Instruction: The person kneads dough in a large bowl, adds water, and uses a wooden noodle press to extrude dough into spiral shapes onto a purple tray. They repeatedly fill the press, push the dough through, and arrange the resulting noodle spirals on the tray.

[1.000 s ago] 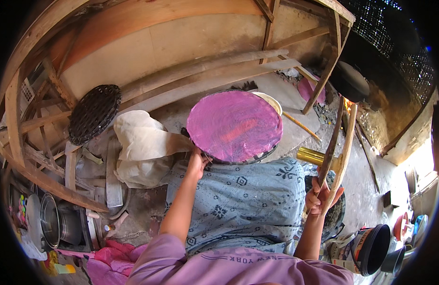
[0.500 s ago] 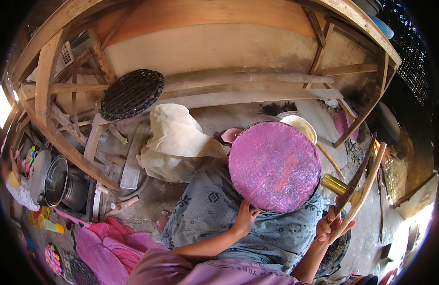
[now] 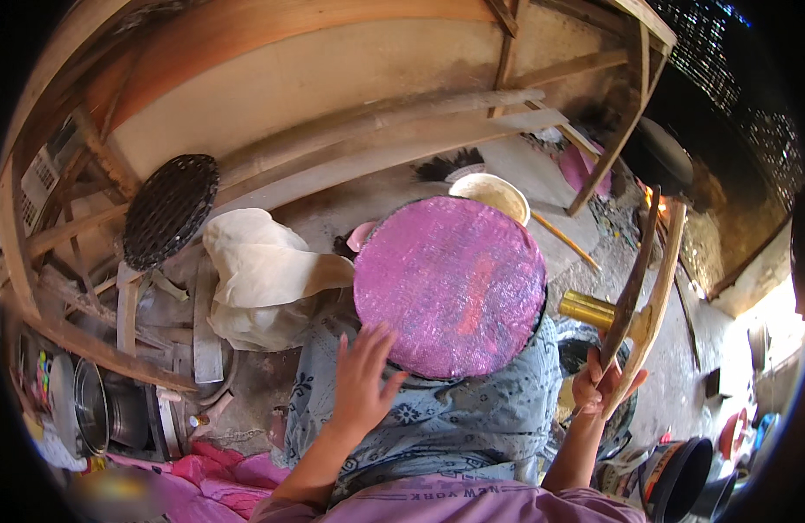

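Note:
A round flat tray with a shiny pink covering (image 3: 446,288) and a dark rim rests on my lap. My left hand (image 3: 363,370) is at its lower-left edge, fingers spread, holding nothing; whether the fingertips touch the rim I cannot tell. To the right of the tray, my right hand (image 3: 601,388) is closed round the lower ends of a hand press (image 3: 668,261) made of two wooden bars. A brass cylinder (image 3: 588,308) sticks out from the press to the left, toward the tray.
A white cloth (image 3: 254,266) lies left of the tray, near a black woven basket lid (image 3: 170,212). Beyond the tray stand a pale bowl (image 3: 494,193) and a stick (image 3: 566,240). Pots (image 3: 91,405) are at far left, a dark bucket (image 3: 679,478) at lower right.
My left hand has let go of the tray's lower rim and moved left, its fingers spreading. My right hand still holds the press. The whole view has shifted and tilted.

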Available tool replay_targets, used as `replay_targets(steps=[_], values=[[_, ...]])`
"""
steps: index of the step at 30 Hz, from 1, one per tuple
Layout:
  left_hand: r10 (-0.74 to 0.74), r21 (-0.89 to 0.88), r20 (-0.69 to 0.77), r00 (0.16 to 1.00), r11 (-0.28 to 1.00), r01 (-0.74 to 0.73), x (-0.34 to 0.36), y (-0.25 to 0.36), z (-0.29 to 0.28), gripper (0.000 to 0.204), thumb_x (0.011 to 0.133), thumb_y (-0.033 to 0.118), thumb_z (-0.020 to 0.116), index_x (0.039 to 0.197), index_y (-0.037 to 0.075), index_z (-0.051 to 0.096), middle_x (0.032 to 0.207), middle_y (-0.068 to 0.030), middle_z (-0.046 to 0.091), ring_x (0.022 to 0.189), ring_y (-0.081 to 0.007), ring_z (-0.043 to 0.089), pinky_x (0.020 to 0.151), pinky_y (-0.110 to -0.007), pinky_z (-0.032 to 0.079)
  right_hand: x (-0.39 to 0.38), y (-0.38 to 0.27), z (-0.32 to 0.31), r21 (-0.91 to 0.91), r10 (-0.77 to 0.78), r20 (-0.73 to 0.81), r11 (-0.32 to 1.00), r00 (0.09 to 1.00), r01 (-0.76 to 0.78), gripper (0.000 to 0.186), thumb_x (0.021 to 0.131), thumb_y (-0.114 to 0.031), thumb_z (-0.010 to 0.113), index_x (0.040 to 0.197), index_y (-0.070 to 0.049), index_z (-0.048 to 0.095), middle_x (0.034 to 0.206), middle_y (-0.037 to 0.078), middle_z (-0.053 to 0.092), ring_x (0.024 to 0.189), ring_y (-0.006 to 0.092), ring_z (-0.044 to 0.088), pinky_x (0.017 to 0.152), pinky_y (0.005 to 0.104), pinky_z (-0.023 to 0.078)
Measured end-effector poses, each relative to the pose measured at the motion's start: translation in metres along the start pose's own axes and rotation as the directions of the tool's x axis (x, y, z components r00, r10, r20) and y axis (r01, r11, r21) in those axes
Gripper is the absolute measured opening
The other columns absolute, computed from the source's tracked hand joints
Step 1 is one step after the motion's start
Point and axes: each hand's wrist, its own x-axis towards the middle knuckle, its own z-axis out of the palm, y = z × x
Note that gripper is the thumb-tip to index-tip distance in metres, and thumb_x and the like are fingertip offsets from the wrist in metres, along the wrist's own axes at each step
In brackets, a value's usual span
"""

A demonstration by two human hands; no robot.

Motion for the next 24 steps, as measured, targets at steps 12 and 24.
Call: replay_targets(steps=[12, 24], values=[[0.188, -0.495, 0.237, 0.953, 0.868, -0.048, 0.070, 0.031, 0.002, 0.068, 0.097, 0.051, 0.045, 0.143, 0.002, 0.036, 0.152, -0.0141, 0.035, 0.137, -0.0318, 0.038, 0.113, -0.058, 0.021, -0.010, 0.016, 0.030, -0.071, 0.331, -0.082, 0.939, 0.940, -0.337, 0.099, 0.076, -0.061, 0.071, 0.138, 0.004, 0.029, 0.091, 0.024, 0.054, 0.040, 0.0105, 0.039, 0.032, 0.0206, 0.033], [0.146, -0.802, 0.105, 0.984, -0.572, 0.171, 0.232, -0.008, -0.064, 0.076, 0.090, 0.077, 0.028, 0.081, 0.008, 0.058, 0.070, -0.0045, 0.056, 0.073, -0.0237, 0.058, 0.080, -0.043, 0.047, 0.164, 0.054, 0.081, -0.390, 0.873, -0.203, 0.343, 0.443, -0.855, 0.073, 0.095, -0.065, 0.032, 0.129, -0.002, 0.047, 0.091, 0.023, 0.064, 0.067, 0.0243, 0.067, 0.048, 0.0311, 0.054]])
